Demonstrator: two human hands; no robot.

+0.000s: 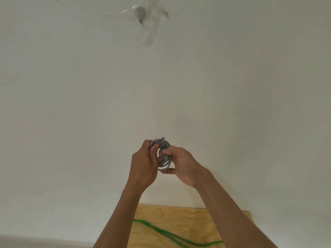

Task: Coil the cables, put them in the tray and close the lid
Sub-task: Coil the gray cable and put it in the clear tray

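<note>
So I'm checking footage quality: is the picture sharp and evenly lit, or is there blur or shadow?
Head view: soft, even light with no glare; the hands, left and right, cast a faint shadow on the wall; the grey cable is slightly blurred, and the green cable looks soft near the frame's bottom.
</note>
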